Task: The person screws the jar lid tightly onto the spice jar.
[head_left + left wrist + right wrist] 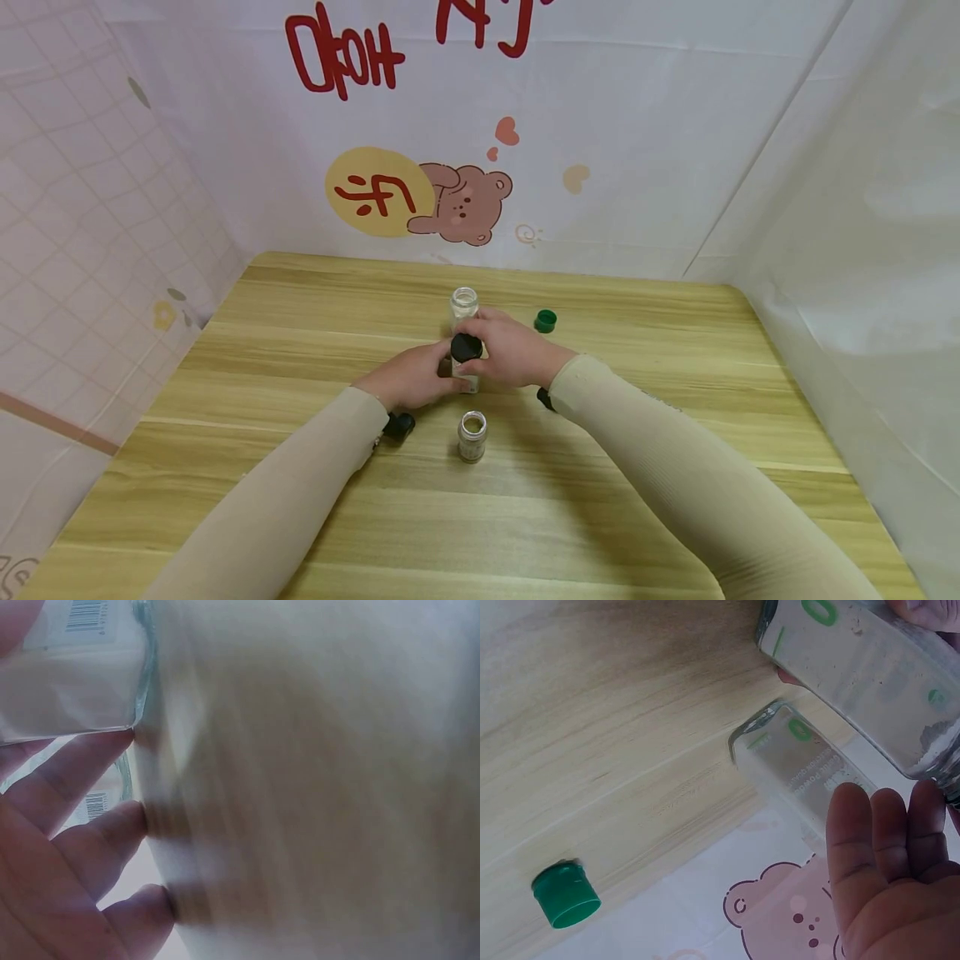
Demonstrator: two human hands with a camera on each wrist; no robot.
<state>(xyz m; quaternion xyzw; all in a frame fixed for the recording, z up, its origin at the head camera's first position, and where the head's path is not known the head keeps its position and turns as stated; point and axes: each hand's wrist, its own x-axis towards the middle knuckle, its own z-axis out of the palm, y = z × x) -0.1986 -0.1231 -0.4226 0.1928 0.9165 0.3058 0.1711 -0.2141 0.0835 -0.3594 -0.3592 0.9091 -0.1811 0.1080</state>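
Note:
A square glass spice jar of whitish powder stands upright on the table, topped by a black cap. My left hand holds the jar's lower body from the left. From the right, the thumb and fingers of my right hand grip the black cap. Close behind is a second glass jar, uncapped, also with pale contents in the right wrist view. Nearer to me stands a third, small open jar with something yellowish-brown inside.
A green cap lies behind and to the right of my right hand. The wooden table ends at a white cloth backdrop with a printed bear. Small black devices show under both wrists.

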